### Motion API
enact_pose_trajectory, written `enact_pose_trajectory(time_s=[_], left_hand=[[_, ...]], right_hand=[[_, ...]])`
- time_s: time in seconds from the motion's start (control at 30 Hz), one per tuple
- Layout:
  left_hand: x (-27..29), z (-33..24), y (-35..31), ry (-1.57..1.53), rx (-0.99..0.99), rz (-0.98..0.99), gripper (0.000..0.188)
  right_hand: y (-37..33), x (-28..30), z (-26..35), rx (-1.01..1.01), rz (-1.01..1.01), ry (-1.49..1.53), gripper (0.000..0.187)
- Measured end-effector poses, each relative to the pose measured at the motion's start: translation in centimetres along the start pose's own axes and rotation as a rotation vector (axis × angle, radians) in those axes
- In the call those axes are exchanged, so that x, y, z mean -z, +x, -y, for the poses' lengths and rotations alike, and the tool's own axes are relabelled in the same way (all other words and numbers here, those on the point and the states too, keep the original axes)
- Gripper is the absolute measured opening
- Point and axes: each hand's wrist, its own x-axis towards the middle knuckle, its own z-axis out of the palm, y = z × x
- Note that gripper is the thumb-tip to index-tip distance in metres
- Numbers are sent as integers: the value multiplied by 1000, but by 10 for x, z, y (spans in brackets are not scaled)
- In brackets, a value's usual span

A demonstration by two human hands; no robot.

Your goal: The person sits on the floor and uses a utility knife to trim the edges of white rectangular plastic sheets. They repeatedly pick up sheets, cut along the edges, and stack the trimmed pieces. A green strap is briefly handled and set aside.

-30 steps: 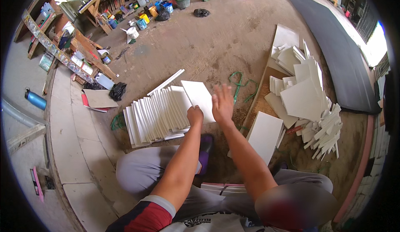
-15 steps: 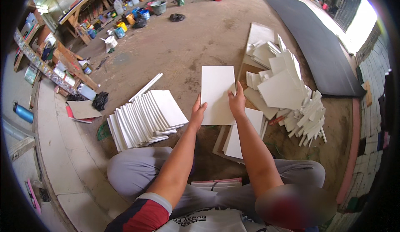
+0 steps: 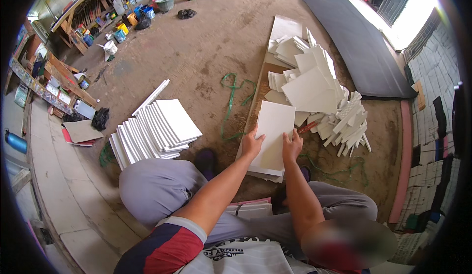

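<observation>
My left hand (image 3: 252, 144) grips the left edge of a white rectangular board (image 3: 275, 121), its thumb on the face. On the opposite edge my right hand (image 3: 292, 146) pinches the same board. It is low over a small stack of white boards (image 3: 267, 171) in front of my crossed legs; whether it touches them I cannot tell. On the left lies a fanned-out row of similar white boards (image 3: 156, 130). A heap of white offcuts (image 3: 314, 94) spreads to the right, partly on a long brown panel (image 3: 257, 97). Beside it lies a reddish object (image 3: 308, 126), its kind unclear.
Green plastic string (image 3: 230, 106) lies on the floor ahead. A long black mat (image 3: 354, 43) stretches at the far right. Paint cans and buckets (image 3: 146, 12) stand along a wooden bench at the far left. Bundled boards (image 3: 250, 208) lie between my legs.
Both hands have lowered the white board from a raised position onto or just above the small stack. The view has shifted, and the green string ahead now shows.
</observation>
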Motion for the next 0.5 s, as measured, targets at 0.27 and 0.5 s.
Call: enact_pose_trajectory(time_s=[0.27, 0.5], left_hand=[[-17, 38, -11, 27, -39, -52, 69], [-11, 40, -25, 12, 92, 15, 72]], right_hand=[[-18, -2, -16, -103, 73, -93, 58], [-33, -3, -23, -132, 105, -163, 57]])
